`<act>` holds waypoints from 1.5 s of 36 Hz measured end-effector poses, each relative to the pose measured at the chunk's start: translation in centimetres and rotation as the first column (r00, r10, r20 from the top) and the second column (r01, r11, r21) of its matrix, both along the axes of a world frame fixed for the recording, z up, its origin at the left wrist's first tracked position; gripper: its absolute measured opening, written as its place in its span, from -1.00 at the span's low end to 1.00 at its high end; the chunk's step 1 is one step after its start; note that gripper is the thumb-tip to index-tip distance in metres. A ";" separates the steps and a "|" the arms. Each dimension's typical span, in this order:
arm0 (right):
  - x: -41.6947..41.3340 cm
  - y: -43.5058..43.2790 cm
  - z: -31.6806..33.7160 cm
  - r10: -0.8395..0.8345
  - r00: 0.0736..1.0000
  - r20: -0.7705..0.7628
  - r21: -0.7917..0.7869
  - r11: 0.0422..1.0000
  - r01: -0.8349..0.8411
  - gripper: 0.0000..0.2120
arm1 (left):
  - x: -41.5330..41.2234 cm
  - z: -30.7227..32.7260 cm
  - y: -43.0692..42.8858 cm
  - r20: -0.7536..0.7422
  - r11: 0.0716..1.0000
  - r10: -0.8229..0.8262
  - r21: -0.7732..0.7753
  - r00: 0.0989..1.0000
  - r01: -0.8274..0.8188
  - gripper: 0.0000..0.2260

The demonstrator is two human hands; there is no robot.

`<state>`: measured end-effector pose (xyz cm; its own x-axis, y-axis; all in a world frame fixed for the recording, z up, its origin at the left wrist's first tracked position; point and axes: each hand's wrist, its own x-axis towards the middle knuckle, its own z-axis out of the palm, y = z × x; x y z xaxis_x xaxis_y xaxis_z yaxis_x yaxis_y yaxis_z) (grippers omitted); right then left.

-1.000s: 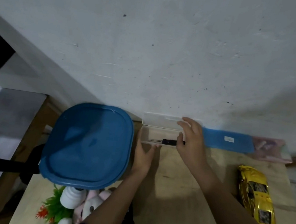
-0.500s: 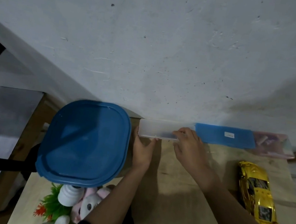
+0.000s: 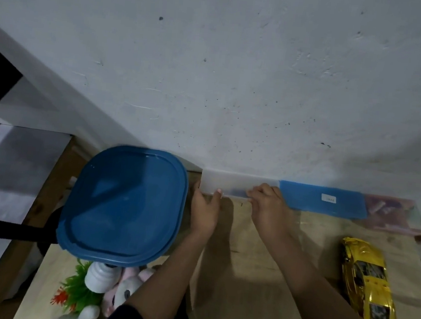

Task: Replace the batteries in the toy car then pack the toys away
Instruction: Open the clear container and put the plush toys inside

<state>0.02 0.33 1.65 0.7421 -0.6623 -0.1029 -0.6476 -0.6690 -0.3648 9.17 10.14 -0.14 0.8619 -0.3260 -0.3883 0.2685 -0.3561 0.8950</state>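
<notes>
A frosted clear plastic case lies closed against the wall at the back of the wooden table. My left hand grips its left front edge, thumb on the lid. My right hand has its fingers curled over the case's right front edge. A dark shape shows faintly through the lid; I cannot make it out. The yellow toy car rests on the table at the right, apart from both hands.
A big blue-lidded container stands left of my hands. Below it sit a plush toy, a white bottle and a green plastic plant. A flat blue case and a pinkish box line the wall.
One second ago the clear case stood open with a screwdriver inside. The lid has since come down, and both hands now hold the closed case's front edge.
</notes>
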 end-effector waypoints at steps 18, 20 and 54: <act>-5.2 1.7 4.9 0.039 0.979 0.199 0.174 0.982 -0.075 -0.74 | -4.6 6.2 2.7 0.190 0.911 -0.383 0.239 0.904 0.336 -0.61; -5.3 2.5 6.0 0.055 0.980 0.193 0.181 0.979 -0.091 -0.78 | -5.2 7.2 5.0 0.246 0.899 -0.422 0.238 0.873 0.368 -0.58; 14.7 27.7 6.6 0.235 0.957 0.173 0.370 0.884 -0.284 -0.76 | 11.0 3.5 30.3 0.196 0.903 -0.369 -0.155 0.908 0.400 -0.38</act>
<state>14.72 28.04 8.27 0.9048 -0.3699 -0.2110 -0.4055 -0.5969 -0.6923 20.17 40.45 3.36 0.6991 -0.6978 -0.1562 -0.0060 -0.2243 0.9745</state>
